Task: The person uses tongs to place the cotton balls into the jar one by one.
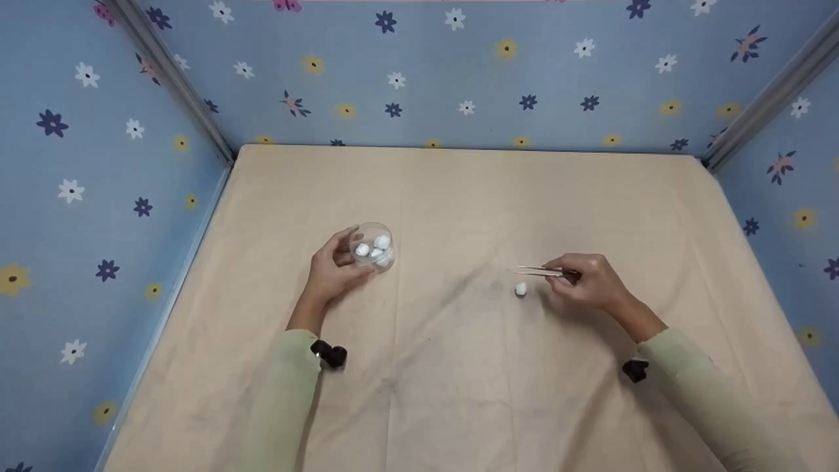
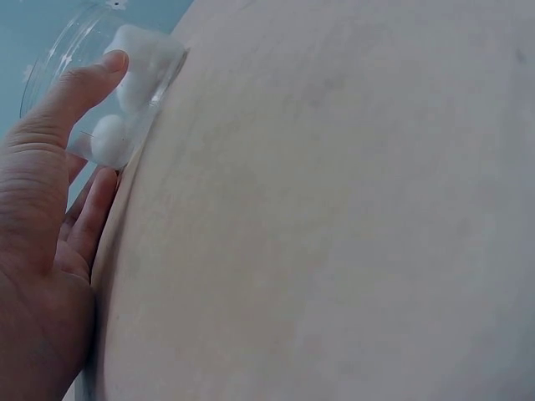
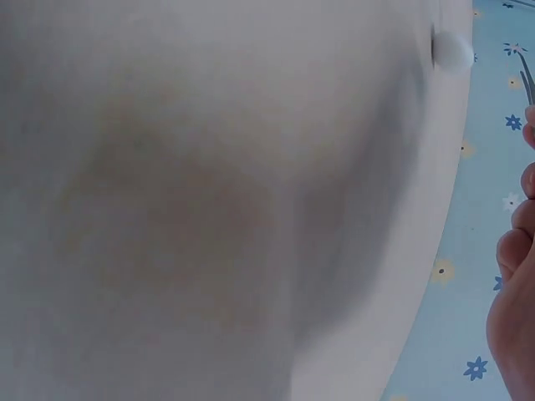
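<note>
My left hand (image 1: 332,267) holds a clear round jar (image 1: 371,231) from its left side, thumb along the near side. Several white cotton balls (image 1: 382,242) lie inside the jar; the left wrist view shows them through its wall, beside the thumb (image 2: 88,83). In my right hand (image 1: 583,280) is a pair of metal tweezers (image 1: 534,270), pinched between fingers and thumb, tips pointing left and parted with nothing between them. A single cotton ball (image 1: 521,288) sits on the cloth just below the tips. The right wrist view catches that ball (image 3: 452,53) and the curled fingers at its right edge.
A beige cloth (image 1: 446,367) with creases covers the table. Blue flowered panels (image 1: 426,78) stand along the back and both sides, with grey metal posts (image 1: 177,78) at the corners. Each wrist carries a small black camera (image 1: 330,354).
</note>
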### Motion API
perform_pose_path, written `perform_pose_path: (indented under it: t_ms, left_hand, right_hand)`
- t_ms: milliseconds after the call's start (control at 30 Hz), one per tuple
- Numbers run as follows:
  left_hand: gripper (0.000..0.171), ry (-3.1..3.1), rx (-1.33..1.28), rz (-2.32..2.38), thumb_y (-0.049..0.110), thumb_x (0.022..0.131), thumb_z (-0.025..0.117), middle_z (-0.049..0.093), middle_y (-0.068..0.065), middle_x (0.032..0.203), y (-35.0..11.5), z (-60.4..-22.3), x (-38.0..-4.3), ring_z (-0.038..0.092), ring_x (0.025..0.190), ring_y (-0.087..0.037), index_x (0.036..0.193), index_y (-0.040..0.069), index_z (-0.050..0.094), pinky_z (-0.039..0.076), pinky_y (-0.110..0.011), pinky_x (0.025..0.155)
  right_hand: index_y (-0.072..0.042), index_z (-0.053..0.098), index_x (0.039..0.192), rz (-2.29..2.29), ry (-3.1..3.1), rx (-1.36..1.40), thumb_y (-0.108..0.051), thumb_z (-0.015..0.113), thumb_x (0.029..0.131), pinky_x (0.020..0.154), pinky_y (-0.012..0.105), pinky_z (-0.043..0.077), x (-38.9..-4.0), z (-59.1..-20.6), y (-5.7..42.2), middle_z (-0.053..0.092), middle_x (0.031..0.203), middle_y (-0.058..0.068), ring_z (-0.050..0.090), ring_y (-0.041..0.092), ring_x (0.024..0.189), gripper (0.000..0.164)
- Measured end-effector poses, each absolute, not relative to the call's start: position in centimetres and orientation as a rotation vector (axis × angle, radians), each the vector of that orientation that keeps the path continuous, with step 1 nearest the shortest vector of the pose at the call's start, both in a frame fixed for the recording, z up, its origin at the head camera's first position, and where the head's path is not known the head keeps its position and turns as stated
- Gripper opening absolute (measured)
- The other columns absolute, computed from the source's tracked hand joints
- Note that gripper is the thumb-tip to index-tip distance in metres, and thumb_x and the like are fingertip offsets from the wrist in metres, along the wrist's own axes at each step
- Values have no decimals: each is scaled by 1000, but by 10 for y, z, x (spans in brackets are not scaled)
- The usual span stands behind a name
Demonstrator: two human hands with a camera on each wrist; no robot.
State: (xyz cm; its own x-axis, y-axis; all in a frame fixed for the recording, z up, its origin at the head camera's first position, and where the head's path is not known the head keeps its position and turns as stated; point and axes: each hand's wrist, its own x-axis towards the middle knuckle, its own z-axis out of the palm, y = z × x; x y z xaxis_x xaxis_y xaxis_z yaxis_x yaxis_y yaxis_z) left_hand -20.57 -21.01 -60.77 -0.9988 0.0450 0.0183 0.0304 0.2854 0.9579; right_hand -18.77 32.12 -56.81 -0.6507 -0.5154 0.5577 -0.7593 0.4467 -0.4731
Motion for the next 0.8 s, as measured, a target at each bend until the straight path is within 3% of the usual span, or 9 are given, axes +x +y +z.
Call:
perform_pose_path:
  t_ms: [333, 800]
  left_hand:
    - [91, 2525, 90, 1861, 2, 85, 97, 66, -17, 162, -210, -608, -206, 68, 137, -37, 165, 14, 56, 53, -9, 99]
    - [91, 2494, 81, 1890, 2, 85, 97, 66, -16, 162, -210, -609, -206, 68, 134, -35, 166, 15, 56, 54, -9, 98]
  right_hand:
    - [-1, 85, 100, 1063, -2438, 1046, 8, 84, 82, 59, 13, 41, -187, -573, 332, 79, 78, 8, 53, 2, 62, 20]
    - [-6, 87, 100, 978, -2683, 973, 2, 86, 86, 63, 13, 44, -176, -573, 335, 80, 79, 2, 52, -4, 68, 16]
